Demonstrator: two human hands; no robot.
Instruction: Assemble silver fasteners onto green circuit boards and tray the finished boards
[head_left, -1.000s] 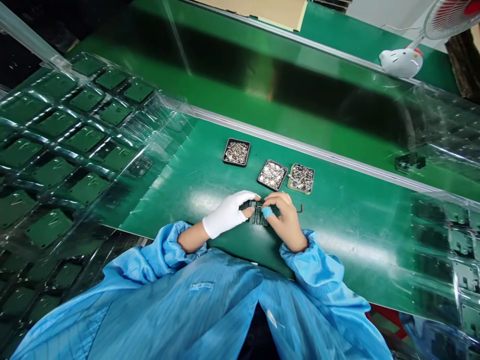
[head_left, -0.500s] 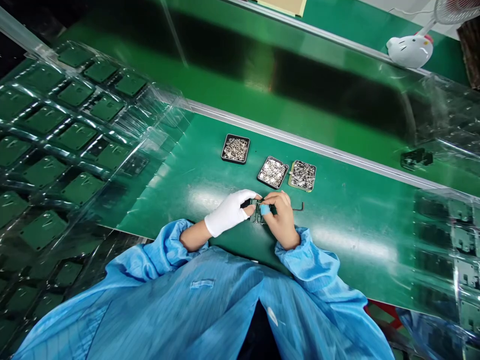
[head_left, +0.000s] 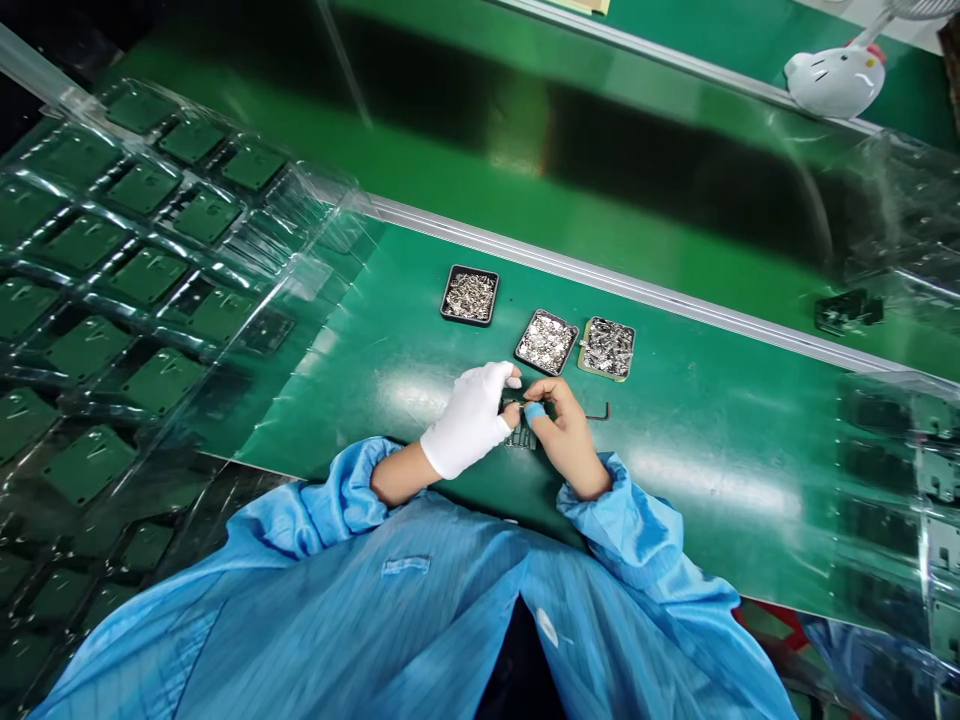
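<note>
On the green bench lies a small dark metal part (head_left: 520, 436), between and partly under my hands. My left hand (head_left: 469, 418), in a white glove with bare fingertips, is curled over the left side of the part. From the right, my right hand (head_left: 561, 430), with blue tape on one finger, has its thumb and fingers drawn together at the part's upper edge. A small yellowish piece shows between the fingertips, too small to name. An L-shaped hex key (head_left: 601, 413) lies just right of my right hand.
Three small trays of metal pieces, a left one (head_left: 469, 296), a middle one (head_left: 547, 342) and a right one (head_left: 607, 348), stand beyond my hands. Clear plastic trays of green plates (head_left: 90, 345) fill the left. More plastic trays (head_left: 892, 490) stand at the right. A metal rail (head_left: 600, 283) crosses behind.
My left hand has shifted slightly and its fingers have lifted from the part's top edge. My right fingertips have moved slightly, and more of the yellowish piece shows. The view has moved a little.
</note>
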